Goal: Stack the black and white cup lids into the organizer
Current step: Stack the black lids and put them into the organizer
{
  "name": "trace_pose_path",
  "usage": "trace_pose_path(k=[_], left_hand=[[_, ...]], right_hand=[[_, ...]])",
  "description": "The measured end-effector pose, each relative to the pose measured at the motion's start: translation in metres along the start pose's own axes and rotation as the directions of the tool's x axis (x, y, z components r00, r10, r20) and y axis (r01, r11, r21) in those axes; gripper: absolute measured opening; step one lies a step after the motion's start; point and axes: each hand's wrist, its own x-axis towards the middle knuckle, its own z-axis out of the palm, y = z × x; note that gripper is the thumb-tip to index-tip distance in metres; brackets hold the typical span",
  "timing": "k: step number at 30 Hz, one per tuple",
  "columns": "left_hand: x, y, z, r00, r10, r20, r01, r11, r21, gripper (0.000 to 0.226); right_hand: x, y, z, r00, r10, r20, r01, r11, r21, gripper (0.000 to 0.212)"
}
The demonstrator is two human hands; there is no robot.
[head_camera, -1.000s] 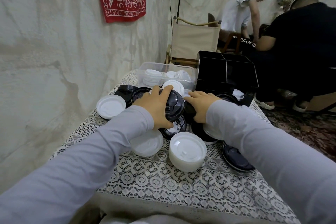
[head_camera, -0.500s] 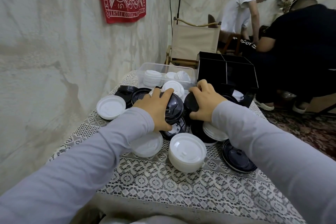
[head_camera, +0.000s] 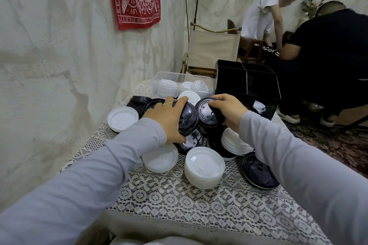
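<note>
Black and white cup lids lie piled on a lace-covered table (head_camera: 179, 201). My left hand (head_camera: 167, 119) grips a stack of black lids (head_camera: 189, 118) in the middle of the pile. My right hand (head_camera: 229, 110) holds a second black lid (head_camera: 205, 112), tilted up so its printed top faces me, beside the left stack. The black organizer (head_camera: 247, 83) with divided compartments stands just behind my right hand. A stack of white lids (head_camera: 204, 167) sits in front, and another white stack (head_camera: 235, 143) lies under my right wrist.
A clear plastic bin (head_camera: 179, 83) with white lids sits at the back left. Single white lids (head_camera: 122, 118) (head_camera: 160, 158) and a black lid (head_camera: 258, 173) lie around the pile. A wall runs along the left. Two people sit beyond the table at right.
My right hand has lifted a black lid out of the pile and tilted it upright beside the left stack. My left hand has stayed on its black stack.
</note>
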Motion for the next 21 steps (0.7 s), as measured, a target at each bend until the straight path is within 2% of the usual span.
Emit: trace_pose_path(k=[2, 4, 7, 10, 14, 17, 21], left_hand=[[0.000, -0.001, -0.001, 1.000, -0.001, -0.009, 0.001, 1.000, -0.002, 0.110], [-0.001, -0.001, -0.001, 1.000, -0.002, -0.017, 0.002, 1.000, -0.004, 0.111], [-0.001, 0.000, -0.001, 1.000, -0.002, -0.025, 0.002, 1.000, 0.002, 0.111], [-0.001, -0.001, -0.002, 0.999, -0.006, -0.038, 0.005, 1.000, -0.006, 0.110], [0.000, -0.004, -0.007, 0.998, -0.009, -0.058, 0.007, 0.999, -0.040, 0.110], [0.002, -0.003, -0.011, 0.997, 0.002, -0.078, -0.008, 0.997, -0.071, 0.111], [0.005, 0.004, -0.015, 0.995, 0.026, -0.099, -0.035, 0.995, -0.089, 0.110]], right_hand=[[0.001, 0.001, -0.001, 0.994, 0.104, 0.017, -0.105, 0.976, 0.191, 0.014], [0.001, 0.003, -0.002, 0.984, 0.180, 0.000, -0.171, 0.940, 0.294, 0.009], [-0.001, 0.010, 0.001, 0.966, 0.258, 0.000, -0.235, 0.882, 0.408, 0.033], [-0.002, 0.015, 0.003, 0.959, 0.282, 0.014, -0.256, 0.849, 0.461, 0.033], [-0.001, 0.022, 0.003, 0.953, 0.301, -0.037, -0.246, 0.838, 0.487, 0.020], [-0.004, 0.023, 0.007, 0.962, 0.271, -0.021, -0.228, 0.847, 0.480, 0.023], [-0.009, 0.018, 0.017, 0.971, 0.238, 0.034, -0.221, 0.829, 0.514, 0.015]])
